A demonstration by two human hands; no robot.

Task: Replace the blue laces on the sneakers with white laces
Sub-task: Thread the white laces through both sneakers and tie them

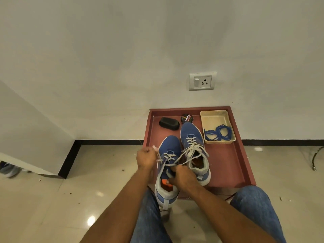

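Head view looks down on a person seated on a glossy tiled floor (pixel 70 199), legs in blue jeans (pixel 254 216) either side of a low red tray (pixel 235 163) set against a white wall. Two blue sneakers lie on the tray, toes pointing toward the wall. The near sneaker (pixel 171 149), with its heel hanging over the tray's front edge toward the person, is partly laced with a white lace (pixel 168 156); the lower eyelets are crossed and both ends run free. The left hand (pixel 146 157) is clenched around one end of that lace, pulled out to the left of the shoe. The right hand (pixel 183 178) rests over the shoe's collar, fingers curled and pinching the other strand close to the tongue. The far sneaker (pixel 191 135) sits just beside the first, touching it, already threaded with white lace (pixel 192 148), its loose ends trailing across toward the hands. At the tray's back right corner stands a cream plastic bin (pixel 208 120) holding the coiled blue laces (pixel 219 133). Along the back edge lie a black shoe brush (pixel 169 124) and a round polish tin (pixel 187 118), the tin just beyond the far sneaker's toe. A switch and socket plate (pixel 202 81) is fixed on the wall above.
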